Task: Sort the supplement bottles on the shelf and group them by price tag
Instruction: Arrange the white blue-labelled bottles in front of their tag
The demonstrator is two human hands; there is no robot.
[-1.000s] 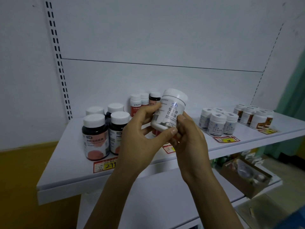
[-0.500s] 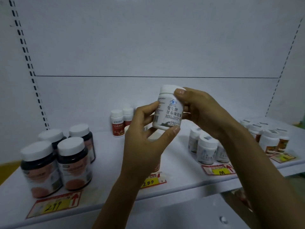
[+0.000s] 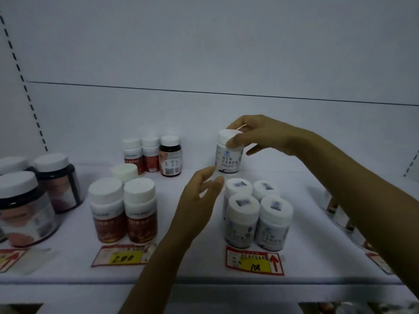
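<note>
My right hand grips a white bottle by its cap, holding it just behind a cluster of several matching white bottles. A red tag marked 108 lies in front of that cluster. My left hand hovers open just below and left of the held bottle, fingers apart, holding nothing. Red-labelled bottles stand left of it behind a tag marked 200.
Three small bottles stand at the back of the white shelf. Large dark jars sit at the far left with another tag. More bottles are partly hidden behind my right forearm.
My left hand has let go of the white bottle and dropped lower. My right hand now carries it alone by the cap, down toward the white cluster. The view has moved closer to the shelf.
</note>
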